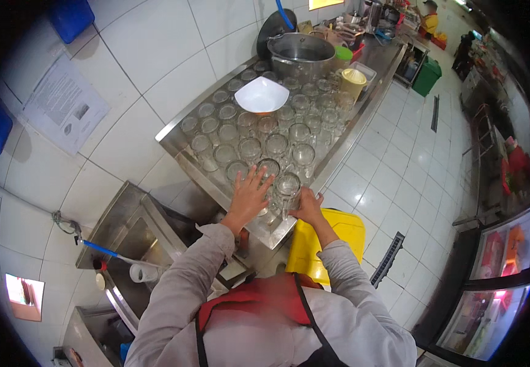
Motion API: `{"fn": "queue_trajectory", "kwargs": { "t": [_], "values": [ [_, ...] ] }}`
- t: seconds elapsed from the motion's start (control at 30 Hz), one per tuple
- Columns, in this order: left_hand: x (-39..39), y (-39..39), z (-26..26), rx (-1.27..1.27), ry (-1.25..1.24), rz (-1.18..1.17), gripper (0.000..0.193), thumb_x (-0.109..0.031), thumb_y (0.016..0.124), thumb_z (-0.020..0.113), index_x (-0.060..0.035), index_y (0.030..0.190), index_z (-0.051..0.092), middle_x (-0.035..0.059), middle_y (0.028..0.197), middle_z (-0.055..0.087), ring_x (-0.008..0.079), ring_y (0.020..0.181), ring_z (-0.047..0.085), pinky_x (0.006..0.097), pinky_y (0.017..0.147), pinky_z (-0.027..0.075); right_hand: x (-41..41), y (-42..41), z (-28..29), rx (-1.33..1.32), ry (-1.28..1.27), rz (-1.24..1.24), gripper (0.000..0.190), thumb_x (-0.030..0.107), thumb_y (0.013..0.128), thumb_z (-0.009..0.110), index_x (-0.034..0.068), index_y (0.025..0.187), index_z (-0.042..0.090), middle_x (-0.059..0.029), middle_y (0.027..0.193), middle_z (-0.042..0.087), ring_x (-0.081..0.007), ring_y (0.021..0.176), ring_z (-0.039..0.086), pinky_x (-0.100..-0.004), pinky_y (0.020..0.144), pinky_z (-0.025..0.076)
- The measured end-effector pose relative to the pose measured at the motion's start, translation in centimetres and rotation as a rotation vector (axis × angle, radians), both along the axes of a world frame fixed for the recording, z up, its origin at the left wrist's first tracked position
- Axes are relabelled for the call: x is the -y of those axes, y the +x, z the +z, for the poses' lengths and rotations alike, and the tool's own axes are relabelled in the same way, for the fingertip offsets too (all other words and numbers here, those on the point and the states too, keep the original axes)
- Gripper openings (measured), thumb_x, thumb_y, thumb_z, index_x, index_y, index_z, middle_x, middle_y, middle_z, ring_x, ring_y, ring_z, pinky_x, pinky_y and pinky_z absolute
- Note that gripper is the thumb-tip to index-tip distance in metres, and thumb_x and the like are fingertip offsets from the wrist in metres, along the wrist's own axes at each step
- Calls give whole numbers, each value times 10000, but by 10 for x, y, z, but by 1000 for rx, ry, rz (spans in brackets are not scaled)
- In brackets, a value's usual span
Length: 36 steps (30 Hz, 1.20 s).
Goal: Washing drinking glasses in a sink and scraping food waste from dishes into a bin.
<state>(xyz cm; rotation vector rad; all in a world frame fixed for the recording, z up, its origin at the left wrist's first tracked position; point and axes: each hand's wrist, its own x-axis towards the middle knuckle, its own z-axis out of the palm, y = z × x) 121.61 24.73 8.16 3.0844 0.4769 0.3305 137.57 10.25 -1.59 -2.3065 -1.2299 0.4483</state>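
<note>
Several clear glass mugs stand close together, apparently upside down, on a stainless-steel counter. My left hand lies palm down with its fingers spread. Its fingertips reach onto a mug near the counter's front end. At the right edge of the counter, my right hand is bent beside the nearest mug, close to its handle. Whether it grips that mug or only the counter's rim is unclear. A white bowl rests on top of mugs farther back.
Behind the mugs stand a large steel pot and a yellow citrus juicer. A yellow bin is below my right arm. To the left is a steel sink. A person stands at the far end.
</note>
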Motion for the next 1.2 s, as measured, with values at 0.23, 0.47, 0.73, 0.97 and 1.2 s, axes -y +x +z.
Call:
{"fn": "queue_trajectory", "kwargs": {
  "t": [0.23,0.47,0.73,0.97,1.2],
  "values": [
    [7,0,9,16,-62,9,837,-409,640,744,-141,1346,383,116,1436,268,316,1352,189,550,1050,140,-10,12,-16,35,65,-84,911,398,482,825,49,1215,412,-124,1221,476,-280,1187,408,-572,934,257],
    [10,7,10,70,-51,26,891,-569,649,684,-91,1339,384,155,1435,252,348,1351,170,568,1040,131,-22,22,-22,170,86,-112,836,425,470,823,55,1116,442,-102,1136,488,-294,1099,435,-510,841,310],
    [33,30,28,43,-118,83,858,-544,669,682,-97,1340,389,161,1419,271,370,1346,166,606,1018,145,-20,23,-13,64,102,-126,789,224,500,821,30,1167,448,-160,1116,450,-361,1055,436,-451,874,374],
    [36,80,9,45,-102,-51,679,-391,679,711,-195,1281,465,131,1388,329,363,1325,219,611,1010,187,-26,55,-36,-42,580,-253,805,55,538,773,-18,1231,370,-228,1172,419,-408,1135,406,-408,966,356],
    [27,81,7,88,-131,-78,641,-272,646,726,-219,1243,500,96,1314,411,297,1215,383,571,986,231,-31,96,-30,-279,618,-58,872,242,675,767,-30,1331,262,-256,1324,360,-341,1254,368,-383,1017,321]
  ]
}}
